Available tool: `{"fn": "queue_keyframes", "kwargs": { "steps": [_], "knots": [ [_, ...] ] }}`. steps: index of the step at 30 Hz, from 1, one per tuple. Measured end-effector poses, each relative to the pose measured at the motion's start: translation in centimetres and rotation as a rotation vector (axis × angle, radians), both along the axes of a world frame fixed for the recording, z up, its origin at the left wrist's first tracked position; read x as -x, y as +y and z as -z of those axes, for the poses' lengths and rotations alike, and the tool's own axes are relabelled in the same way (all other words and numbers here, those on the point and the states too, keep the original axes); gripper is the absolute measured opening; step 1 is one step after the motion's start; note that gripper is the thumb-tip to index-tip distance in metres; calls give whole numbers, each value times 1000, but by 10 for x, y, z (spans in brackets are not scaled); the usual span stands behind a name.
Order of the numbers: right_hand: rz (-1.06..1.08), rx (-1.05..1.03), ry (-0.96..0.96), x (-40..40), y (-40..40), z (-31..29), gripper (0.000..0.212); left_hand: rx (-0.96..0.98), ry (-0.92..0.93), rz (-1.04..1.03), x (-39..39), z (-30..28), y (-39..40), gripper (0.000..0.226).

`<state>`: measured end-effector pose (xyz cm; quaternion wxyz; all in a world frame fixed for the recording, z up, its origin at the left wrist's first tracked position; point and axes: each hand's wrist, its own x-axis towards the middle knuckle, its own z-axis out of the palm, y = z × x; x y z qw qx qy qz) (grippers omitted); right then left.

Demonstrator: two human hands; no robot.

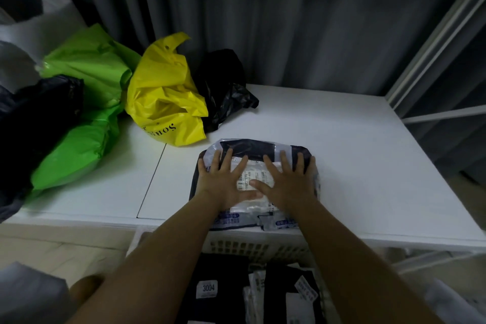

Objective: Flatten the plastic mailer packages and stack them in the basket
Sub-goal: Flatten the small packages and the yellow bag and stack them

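White counter (342,152), and on its near edge lies a grey-and-black mailer (259,148). Both hands press it flat, left hand (223,181) and right hand (288,183) side by side, fingers straight and spread, gripping nothing. The basket (263,244) sits just below, black mailers already inside. Yellow bag (165,92) and green bags (89,66) are heaped far left.

Mailer (265,148) middle hidden under left hand (223,181) and right hand (286,184); label (246,179) print too small to read
Basket (252,244) cut by bottom edge, near rim hidden by forearms; its contents partly covered
Yellow bag (163,97) lettering partly folded under
Black bag (36,123) cut by left edge
Bottom corners blurred
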<state>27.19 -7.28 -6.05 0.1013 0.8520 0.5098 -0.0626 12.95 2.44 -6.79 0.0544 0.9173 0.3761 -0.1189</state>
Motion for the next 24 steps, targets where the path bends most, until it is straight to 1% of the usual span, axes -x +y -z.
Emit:
{"fn": "queue_keyframes", "kwargs": {
  "steps": [3, 5, 8, 12, 14, 16, 18, 19, 21, 24],
  "knots": [
    [-7, -48, -56, 25, -11, -12, 67, 34, -9, -63, 2, -10, -20, 86],
    [-60, -93, -50, 38, -17, -24, 57, 46, -74, -82, 7, -17, -31, 76],
    [-95, -190, 43, 53, -24, -38, 52, -31, -209, -70, 21, -29, -34, 61],
    [-120, -334, 203, 81, -23, -55, 47, -146, -407, -137, 58, -60, -23, 48],
    [-127, -386, 273, 86, -18, -59, 46, -165, -508, -151, 69, -73, -16, 48],
    [-157, -468, 295, 99, -3, -67, 45, -189, -618, -190, 89, -83, -2, 47],
    [-167, -550, 321, 107, 12, -75, 43, -231, -665, -231, 100, -92, 9, 43],
    [-173, -578, 339, 112, 22, -80, 43, -237, -685, -260, 106, -95, 15, 46],
    [-178, -622, 367, 116, 44, -88, 44, -223, -725, -339, 110, -101, 23, 58],
    [-170, -669, 397, 119, 86, -94, 52, -189, -808, -447, 114, -101, 43, 68]
  ]
}}
